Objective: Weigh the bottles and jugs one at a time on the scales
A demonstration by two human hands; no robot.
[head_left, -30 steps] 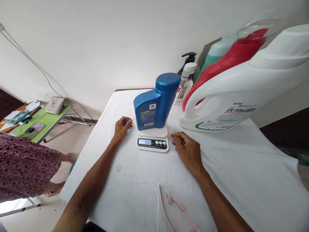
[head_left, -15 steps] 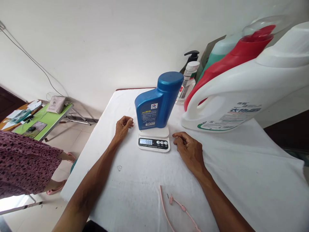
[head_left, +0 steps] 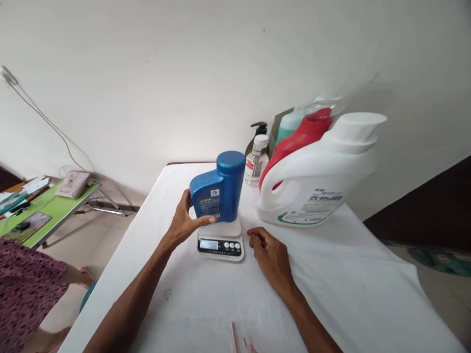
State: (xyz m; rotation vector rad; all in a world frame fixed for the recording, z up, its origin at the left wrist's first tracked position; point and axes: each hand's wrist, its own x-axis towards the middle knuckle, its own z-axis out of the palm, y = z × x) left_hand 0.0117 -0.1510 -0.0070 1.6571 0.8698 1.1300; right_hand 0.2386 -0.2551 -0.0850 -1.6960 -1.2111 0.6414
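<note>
A blue plastic bottle (head_left: 221,193) with a round cap stands upright on a white digital kitchen scale (head_left: 221,251), whose display seems to read 988. My left hand (head_left: 186,220) is around the bottle's lower left side. Its thumb lies across the front of the label, and the fingers go behind the bottle, partly hidden. To the right of the scale, my right hand (head_left: 270,252) rests on the white tablecloth (head_left: 331,284), its fingers curled with nothing visible in them.
Right of the scale stand a large white laundry detergent jug (head_left: 312,181), a red jug (head_left: 298,142), a clear bottle (head_left: 256,162) and a black pump bottle (head_left: 260,130). A pink cord (head_left: 233,336) lies at the near edge. At left, a person in a patterned skirt (head_left: 31,294) is beside a green table (head_left: 47,203).
My left hand has moved from beside the scale onto the blue bottle's lower left side. My right hand stays by the scale. The camera view has shifted, so everything sits lower.
</note>
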